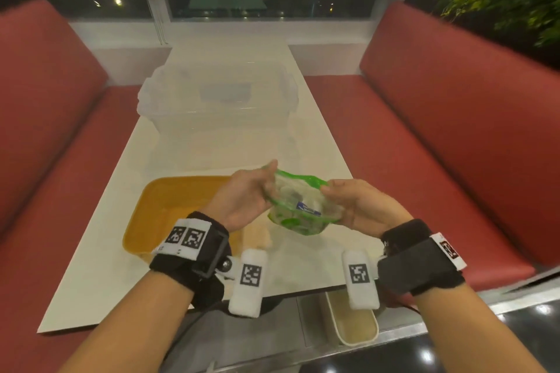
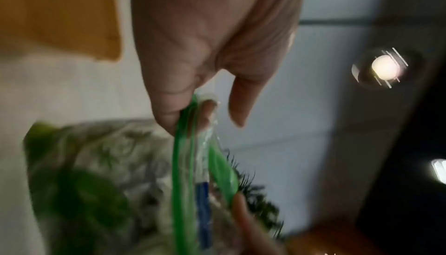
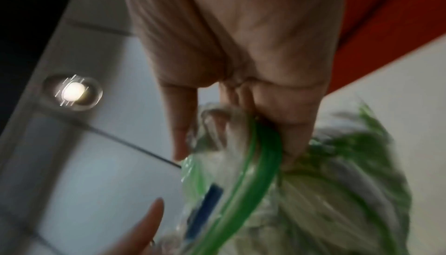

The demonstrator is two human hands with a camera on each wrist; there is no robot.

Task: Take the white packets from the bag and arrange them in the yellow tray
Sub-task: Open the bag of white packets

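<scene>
At the left we see the yellow tray [image 1: 169, 206] lying on the white worktop [image 1: 100, 275], and just right of it our left hand [image 1: 245, 197] pinches the green zip rim at one end of the clear green-printed bag [image 1: 298, 209], held above the worktop. Our right hand [image 1: 354, 206] pinches the rim at the other end, so the bag's mouth is pulled apart between the two hands. White packets [image 1: 291, 191] show blurrily inside the bag, and a clear plastic lidded bin [image 1: 218, 100] stands farther back.

Motion blur smears the bag [image 2: 101, 179] in both wrist views, hiding its contents.
</scene>
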